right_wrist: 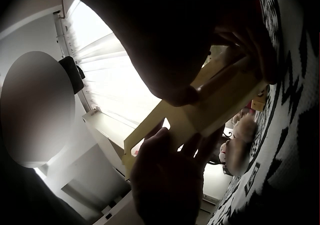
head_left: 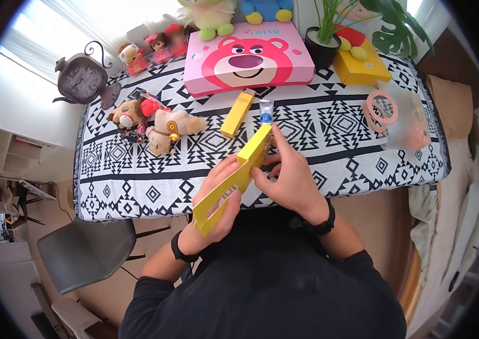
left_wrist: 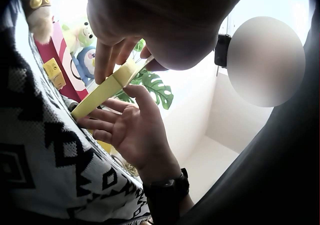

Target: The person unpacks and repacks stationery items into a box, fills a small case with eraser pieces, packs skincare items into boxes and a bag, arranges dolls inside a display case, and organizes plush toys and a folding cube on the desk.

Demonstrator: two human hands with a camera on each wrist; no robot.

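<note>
My left hand (head_left: 223, 221) grips a long yellow carton (head_left: 253, 144) from below, with the thumb on one side and the fingers on the other. The carton's near part is a flat panel with a cut-out window. Around its far end, my right hand (head_left: 295, 182) has the index finger stretched along the edge and the thumb against the side. In the right wrist view the carton (right_wrist: 192, 120) shows an opening under the right fingers, its inside mostly in shadow. A small silver tube (head_left: 266, 107) with a blue round mark lies just beyond the carton's far end.
Another slim yellow box (head_left: 237, 114) lies left of the tube. Behind is a pink bear box (head_left: 208, 73). Plush toys (head_left: 174, 125) and a clock (head_left: 83, 79) stand left; pink rings (head_left: 387, 120), a potted plant (head_left: 323, 53) and a yellow box (head_left: 364, 66) are right.
</note>
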